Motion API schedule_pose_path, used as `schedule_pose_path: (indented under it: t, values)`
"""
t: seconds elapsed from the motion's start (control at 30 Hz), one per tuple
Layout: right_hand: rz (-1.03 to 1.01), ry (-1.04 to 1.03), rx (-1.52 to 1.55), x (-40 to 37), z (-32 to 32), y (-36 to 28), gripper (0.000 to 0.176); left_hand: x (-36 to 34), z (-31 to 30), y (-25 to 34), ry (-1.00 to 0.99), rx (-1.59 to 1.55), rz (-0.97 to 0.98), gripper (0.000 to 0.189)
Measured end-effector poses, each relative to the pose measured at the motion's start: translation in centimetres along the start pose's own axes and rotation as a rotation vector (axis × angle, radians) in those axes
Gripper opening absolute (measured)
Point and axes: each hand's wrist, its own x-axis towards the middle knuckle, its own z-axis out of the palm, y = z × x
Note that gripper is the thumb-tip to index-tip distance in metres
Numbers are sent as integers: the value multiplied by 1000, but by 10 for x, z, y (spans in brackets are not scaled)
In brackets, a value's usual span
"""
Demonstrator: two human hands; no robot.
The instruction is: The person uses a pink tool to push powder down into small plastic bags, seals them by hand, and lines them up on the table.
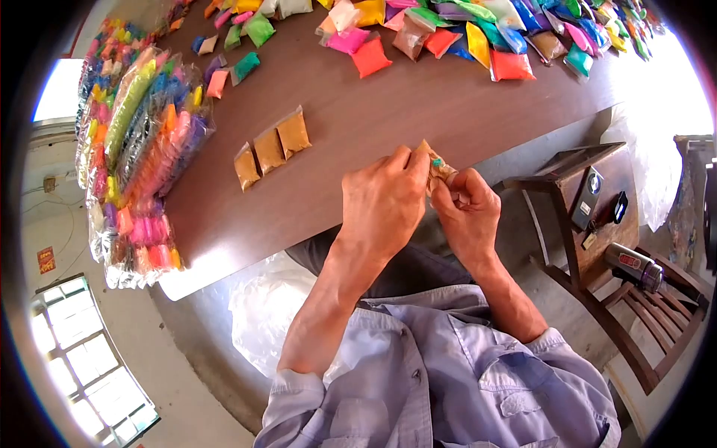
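Observation:
Over the table's front edge, both hands meet at a small tan-brown packet with a teal spot on it. My left hand pinches its upper left side, the back of the hand toward me. At the lower right, my right hand grips the packet with curled fingers, which partly hide it. To the left of my hands, three flat clear packets with brown filling lie in a slanting row: a left packet, a middle packet and a right packet.
Many colourful packets are heaped along the far side of the brown table. Large clear bags of coloured packets are piled at the left end. On the right stand a wooden stool with a dark phone-like device and a chair.

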Motion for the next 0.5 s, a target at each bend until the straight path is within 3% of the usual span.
schedule_pose_path:
  t: [0.2,0.3,0.5]
  values:
    - [-39,-11,-29,-3,2,-5,22,-5,-2,0,-56,-38,0,16]
    - [-65,-6,-79,0,-2,-5,21,1,1,-8,-73,74,19,7]
    - [-22,-56,-124,18,-26,-18,15,-6,2,-25,16,-225,-148,9]
